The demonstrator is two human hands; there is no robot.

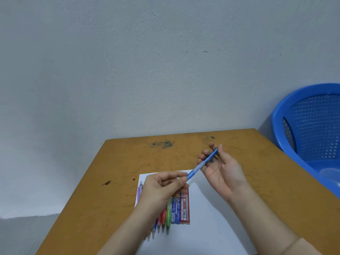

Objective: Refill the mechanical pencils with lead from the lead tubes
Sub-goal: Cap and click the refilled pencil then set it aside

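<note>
Slanted blue pencil, pale band midway, ends tight in left hand and right hand grips.

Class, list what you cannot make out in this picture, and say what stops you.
Head view:
Far end of the blue pencil: hidden among the right hand's fingers; cap on or off unclear.
Upper parts of the row of pencils: covered by the left hand; no sure count.
Fine print on the lead tubes: too small.
Part of the blue basket: cut off by the right edge.
</note>
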